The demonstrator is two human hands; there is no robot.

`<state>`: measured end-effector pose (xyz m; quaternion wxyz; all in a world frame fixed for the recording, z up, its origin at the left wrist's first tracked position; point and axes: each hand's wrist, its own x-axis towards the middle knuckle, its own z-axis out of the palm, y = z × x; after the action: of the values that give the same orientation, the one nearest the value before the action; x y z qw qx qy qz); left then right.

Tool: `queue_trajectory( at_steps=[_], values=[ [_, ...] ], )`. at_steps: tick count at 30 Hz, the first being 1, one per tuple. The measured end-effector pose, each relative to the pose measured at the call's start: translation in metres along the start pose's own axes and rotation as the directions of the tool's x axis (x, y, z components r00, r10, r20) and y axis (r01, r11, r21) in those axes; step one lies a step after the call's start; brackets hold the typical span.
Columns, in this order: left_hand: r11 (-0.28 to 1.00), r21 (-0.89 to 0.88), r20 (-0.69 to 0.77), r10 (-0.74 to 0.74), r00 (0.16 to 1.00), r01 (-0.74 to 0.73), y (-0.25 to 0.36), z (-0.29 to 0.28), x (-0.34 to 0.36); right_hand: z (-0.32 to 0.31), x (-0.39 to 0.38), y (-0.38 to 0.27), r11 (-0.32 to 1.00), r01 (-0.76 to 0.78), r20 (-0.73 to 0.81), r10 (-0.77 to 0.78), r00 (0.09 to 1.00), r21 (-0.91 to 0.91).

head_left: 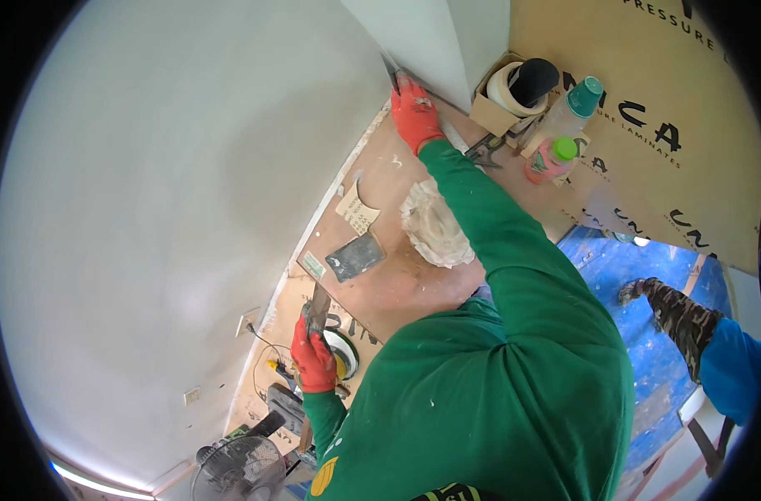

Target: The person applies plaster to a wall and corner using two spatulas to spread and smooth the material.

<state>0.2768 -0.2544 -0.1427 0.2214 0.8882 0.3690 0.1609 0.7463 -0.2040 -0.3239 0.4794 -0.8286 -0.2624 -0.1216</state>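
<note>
My right hand (415, 112) in a red glove reaches up into the wall corner, closed on a putty knife (394, 68) whose blade touches the grey-white wall (188, 150). My left hand (313, 359), also red-gloved, is closed round a second broad-bladed knife (318, 306) near the edge of the brown board (379, 309). On the board lie a crumpled cream cloth or paper (437, 224), a dark sanding sheet (355, 257) and a torn paper piece (355, 209).
A box of rolls (501, 96), stacked cups (581, 100) and a green-capped bottle (554, 159) stand at upper right. A fan (234, 468), cables and tools are at lower left. A person (731, 367) in camouflage trousers is at right, on blue floor covering (589, 259).
</note>
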Motion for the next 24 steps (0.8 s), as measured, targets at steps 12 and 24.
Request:
queue_trajectory(
  at_steps=[12, 24],
  values=[
    [0.995, -0.046, 0.047, -0.085, 0.995, 0.087, -0.001, 0.005, 0.004, 0.009, -0.021, -0.028, 0.992, -0.08, 0.188, 0.061, 0.98, 0.094],
    [0.988, -0.087, 0.054, -0.12, 0.991, 0.125, -0.001, -0.002, -0.001, 0.027, 0.014, -0.005, 0.998, -0.027, -0.106, 0.021, 0.994, -0.051]
  ],
)
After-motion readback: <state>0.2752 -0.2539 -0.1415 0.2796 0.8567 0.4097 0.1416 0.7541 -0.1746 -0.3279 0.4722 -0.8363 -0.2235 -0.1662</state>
